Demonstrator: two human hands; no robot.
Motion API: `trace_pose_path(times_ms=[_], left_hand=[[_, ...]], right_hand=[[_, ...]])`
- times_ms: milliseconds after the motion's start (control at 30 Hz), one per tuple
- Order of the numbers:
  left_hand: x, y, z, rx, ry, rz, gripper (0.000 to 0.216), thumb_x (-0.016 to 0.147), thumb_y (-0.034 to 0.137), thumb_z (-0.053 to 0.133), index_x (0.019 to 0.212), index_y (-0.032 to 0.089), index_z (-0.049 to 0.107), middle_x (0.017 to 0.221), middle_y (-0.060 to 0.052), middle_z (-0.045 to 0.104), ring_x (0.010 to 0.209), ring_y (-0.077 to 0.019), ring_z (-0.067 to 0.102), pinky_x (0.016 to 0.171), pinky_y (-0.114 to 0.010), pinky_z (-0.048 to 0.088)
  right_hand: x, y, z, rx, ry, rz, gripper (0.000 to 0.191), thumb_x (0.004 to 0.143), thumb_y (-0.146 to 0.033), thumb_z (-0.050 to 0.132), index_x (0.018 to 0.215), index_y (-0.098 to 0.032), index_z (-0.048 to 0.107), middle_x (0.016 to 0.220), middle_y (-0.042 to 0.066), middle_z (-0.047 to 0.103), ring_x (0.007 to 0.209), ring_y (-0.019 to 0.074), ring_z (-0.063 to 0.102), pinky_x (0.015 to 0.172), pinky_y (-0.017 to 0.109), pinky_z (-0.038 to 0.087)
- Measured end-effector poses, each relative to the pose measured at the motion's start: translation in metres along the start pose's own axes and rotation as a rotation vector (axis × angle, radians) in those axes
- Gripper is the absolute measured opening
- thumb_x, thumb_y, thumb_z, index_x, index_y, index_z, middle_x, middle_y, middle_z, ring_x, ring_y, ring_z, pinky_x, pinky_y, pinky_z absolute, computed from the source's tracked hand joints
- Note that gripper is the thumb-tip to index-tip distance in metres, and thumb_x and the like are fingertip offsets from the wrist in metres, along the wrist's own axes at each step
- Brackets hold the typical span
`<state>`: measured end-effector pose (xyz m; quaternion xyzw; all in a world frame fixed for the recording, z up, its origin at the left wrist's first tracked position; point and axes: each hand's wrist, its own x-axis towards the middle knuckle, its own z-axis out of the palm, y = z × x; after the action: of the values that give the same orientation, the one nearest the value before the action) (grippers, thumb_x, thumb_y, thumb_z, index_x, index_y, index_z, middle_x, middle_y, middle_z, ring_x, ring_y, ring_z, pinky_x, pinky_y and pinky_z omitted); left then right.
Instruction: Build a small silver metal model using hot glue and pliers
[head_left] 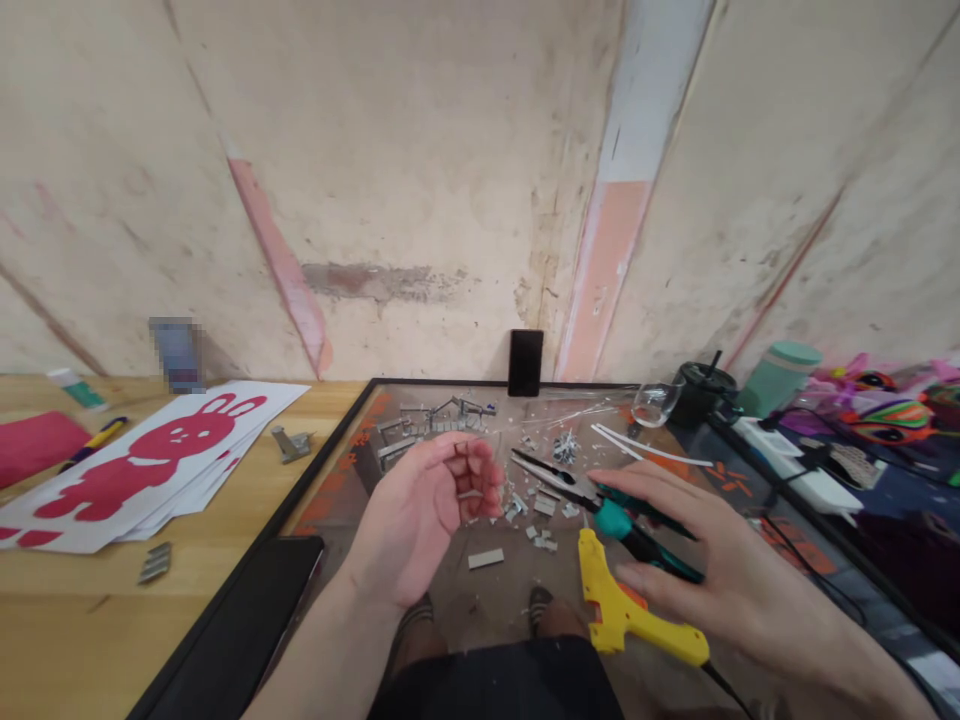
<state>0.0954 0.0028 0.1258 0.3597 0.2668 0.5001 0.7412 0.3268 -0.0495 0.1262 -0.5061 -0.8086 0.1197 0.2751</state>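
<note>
The fingers of the left hand curl loosely towards the palm above the middle of the glass worktop; whether their tips pinch anything small cannot be told. The right hand grasps slender-nosed pliers, thumb below and fingers above the smooth teal-and-black handles, over the worktop's right half. Their tapered tips point towards the left fingertips and stand slightly apart.

Beneath the pliers lie small, flat grey pieces, angular and scattered, with a spiky silvery clump farther back. One plain rectangular strip lies apart, nearer the wearer. Towards the far left corner, ridged grey parts form a loose group. The yellow glue gun, glossy and angled, rests just below the right hand. Thin white curved strips lie towards the far right corner, and a dark, flat phone stands upright at the far edge.
</note>
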Motion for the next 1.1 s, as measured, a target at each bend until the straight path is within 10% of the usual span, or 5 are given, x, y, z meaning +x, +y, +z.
trace_pose_path(times_ms=[533, 833, 1100], left_hand=[[0.0, -0.014, 0.004, 0.013, -0.063, 0.218, 0.017, 0.074, 0.023, 0.052, 0.085, 0.013, 0.061, 0.082, -0.009, 0.063, 0.081, -0.0206, 0.057, 0.076, -0.035, 0.042], [-0.004, -0.012, 0.006, 0.014, -0.173, 0.085, 0.013, 0.065, 0.017, 0.054, 0.072, 0.011, 0.063, 0.077, -0.007, 0.059, 0.078, -0.0196, 0.054, 0.076, -0.034, 0.041], [-0.005, -0.019, 0.005, 0.462, 0.144, 0.383, 0.006, 0.07, 0.013, 0.061, 0.073, 0.017, 0.064, 0.082, -0.003, 0.063, 0.083, -0.0168, 0.054, 0.075, -0.026, 0.038]], right_hand=[[0.006, -0.003, 0.012, 0.737, -0.084, 0.194, 0.048, 0.078, -0.035, 0.061, 0.122, -0.028, 0.044, 0.107, 0.002, 0.06, 0.115, 0.0231, 0.046, 0.088, 0.031, 0.043], [0.005, -0.006, 0.016, 0.424, -0.054, 0.135, 0.05, 0.075, -0.029, 0.063, 0.123, -0.025, 0.046, 0.121, 0.006, 0.053, 0.109, 0.0239, 0.05, 0.095, 0.04, 0.038], [0.006, -0.002, 0.014, 0.429, -0.014, 0.099, 0.048, 0.079, -0.033, 0.059, 0.124, -0.023, 0.046, 0.117, 0.008, 0.057, 0.106, 0.0253, 0.054, 0.089, 0.039, 0.045]])
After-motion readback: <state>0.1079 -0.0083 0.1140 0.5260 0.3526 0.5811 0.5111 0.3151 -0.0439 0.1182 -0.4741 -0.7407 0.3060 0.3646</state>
